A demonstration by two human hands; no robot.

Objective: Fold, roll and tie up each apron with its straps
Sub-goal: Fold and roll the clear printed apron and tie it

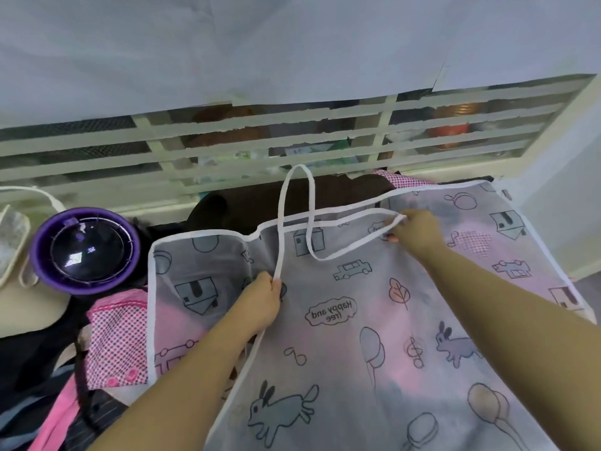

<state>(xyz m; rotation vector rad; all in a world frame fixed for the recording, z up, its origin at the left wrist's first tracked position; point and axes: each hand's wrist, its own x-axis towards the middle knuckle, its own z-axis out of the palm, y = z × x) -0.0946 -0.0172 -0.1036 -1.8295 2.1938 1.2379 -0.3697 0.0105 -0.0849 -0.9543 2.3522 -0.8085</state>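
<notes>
Now we are gripping the white strap (312, 203) with both hands, left hand (260, 304) nearer us, right hand (419, 236) farther right; the apron (357, 336) is lying spread beneath them, strap looping beyond its far edge.

free: flat apron (357, 353) btw my L hand (261, 304) & R hand (414, 234) | back: slatted grille (260, 138) close behind apron edge, blocks fwd reach | L: purple bowl (85, 250) + pink checked cloth (115, 343) crowd that side | ctr: strap loop (284, 203) crosses path | R: wall (559, 222) near
</notes>
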